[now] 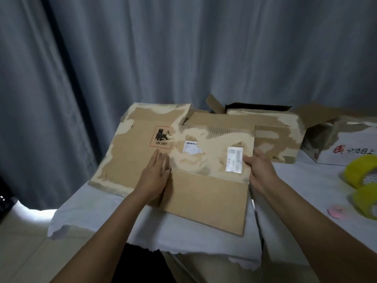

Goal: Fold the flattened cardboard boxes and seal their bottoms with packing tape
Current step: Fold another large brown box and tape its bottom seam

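Tape rolls (yellow) crowd the table's right edge.

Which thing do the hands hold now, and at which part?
The flattened cardboard box: right hand grips its right edge; left hand lies flat at its left side.

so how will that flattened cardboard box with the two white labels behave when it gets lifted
The flattened cardboard box looks thin and flat, so it is probably light and fairly stiff. It may bend along its flap creases, since a near flap already angles off. The left hand and right hand are at opposite edges, which should steady it.
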